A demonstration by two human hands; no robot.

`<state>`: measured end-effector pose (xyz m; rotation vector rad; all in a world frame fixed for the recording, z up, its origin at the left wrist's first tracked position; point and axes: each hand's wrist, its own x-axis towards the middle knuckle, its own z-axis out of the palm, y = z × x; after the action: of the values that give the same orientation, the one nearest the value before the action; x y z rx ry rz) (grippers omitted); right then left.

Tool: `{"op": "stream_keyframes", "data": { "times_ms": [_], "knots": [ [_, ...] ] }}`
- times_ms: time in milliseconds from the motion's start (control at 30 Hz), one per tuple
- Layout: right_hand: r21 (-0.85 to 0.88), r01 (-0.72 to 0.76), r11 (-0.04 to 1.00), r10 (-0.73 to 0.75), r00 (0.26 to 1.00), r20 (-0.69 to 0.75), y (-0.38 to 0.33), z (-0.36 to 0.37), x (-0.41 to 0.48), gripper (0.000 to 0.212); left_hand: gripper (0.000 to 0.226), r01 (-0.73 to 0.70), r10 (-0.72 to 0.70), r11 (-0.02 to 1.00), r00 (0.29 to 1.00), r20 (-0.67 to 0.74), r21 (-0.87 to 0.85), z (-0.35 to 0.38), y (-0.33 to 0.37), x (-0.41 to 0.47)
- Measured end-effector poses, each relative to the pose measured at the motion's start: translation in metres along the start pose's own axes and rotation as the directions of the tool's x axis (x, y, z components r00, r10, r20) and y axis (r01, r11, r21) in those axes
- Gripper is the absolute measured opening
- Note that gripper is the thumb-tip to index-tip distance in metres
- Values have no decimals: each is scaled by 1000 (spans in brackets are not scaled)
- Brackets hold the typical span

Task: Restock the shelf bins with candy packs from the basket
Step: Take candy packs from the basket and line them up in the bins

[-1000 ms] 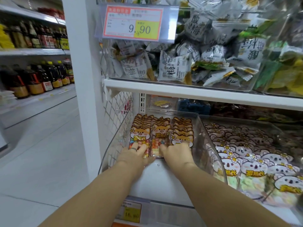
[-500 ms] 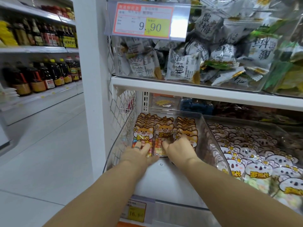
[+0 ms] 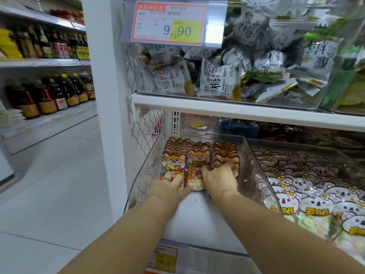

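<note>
Head view: the left hand point(image 3: 168, 187) is lying flat, fingers straight and slightly spread, on the nearest pack of the left row, a dark ring point(image 3: 166, 179) showing on one finger. The right hand point(image 3: 219, 179) is reaching over the nearest pack of the right row, its fingers held together and resting on the pack's face, its thumb lying by the middle row. Whether those fingers are gripping the pack cannot be told.

The candy packs point(image 3: 197, 161) are standing in three rows at the far end of a clear plastic bin point(image 3: 251, 163). Each is carrying a cartoon dog head, yellow writing reading 罗班长, and a window showing coloured candy balls.

To the right, a second bin is holding koala packs point(image 3: 316, 210) bearing the same 罗班长 writing. Nearer, a yellow shelf tag point(image 3: 165, 260) is showing a blurred price beginning with 16. Above the white shelf board point(image 3: 237, 111), white plum sachets point(image 3: 217, 84) printed 酸甜梅 are filling an upper bin, and a red-bordered price tag point(image 3: 169, 22) is reading 9.90. Far left, dark bottles point(image 3: 59, 91) are lining another aisle's shelves.
</note>
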<state>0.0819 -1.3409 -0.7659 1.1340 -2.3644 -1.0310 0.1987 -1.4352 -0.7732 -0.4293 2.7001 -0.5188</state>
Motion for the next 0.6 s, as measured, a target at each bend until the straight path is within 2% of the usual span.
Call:
{"op": "stream_keyframes", "data": {
  "times_ms": [133, 267, 333, 433, 533, 600],
  "knots": [
    [203, -34, 979, 26, 999, 44, 0, 7, -7, 82, 75, 0, 0, 1000, 1000, -2, -5, -1, -1, 0],
    [451, -118, 885, 72, 990, 119, -2, 10, -34, 93, 73, 16, -16, 1000, 999, -30, 2, 3, 0, 2],
    [627, -194, 754, 109, 979, 173, -7, 12, -47, 104, 72, 20, -20, 1000, 999, -30, 3, 4, 1, 1],
    [834, -277, 476, 66, 958, 280, -7, 4, -54, 112, 71, 4, -4, 1000, 999, -36, -6, 3, 0, -3],
    [912, -320, 256, -63, 936, 346, -2, -9, -51, 110, 73, -10, 10, 1000, 1000, -30, -9, 0, -1, -6],
    [921, -351, 168, -107, 922, 371, -1, -15, -47, 108, 74, -9, 8, 1000, 1000, -30, -16, 0, -1, -6]
  ]
}}
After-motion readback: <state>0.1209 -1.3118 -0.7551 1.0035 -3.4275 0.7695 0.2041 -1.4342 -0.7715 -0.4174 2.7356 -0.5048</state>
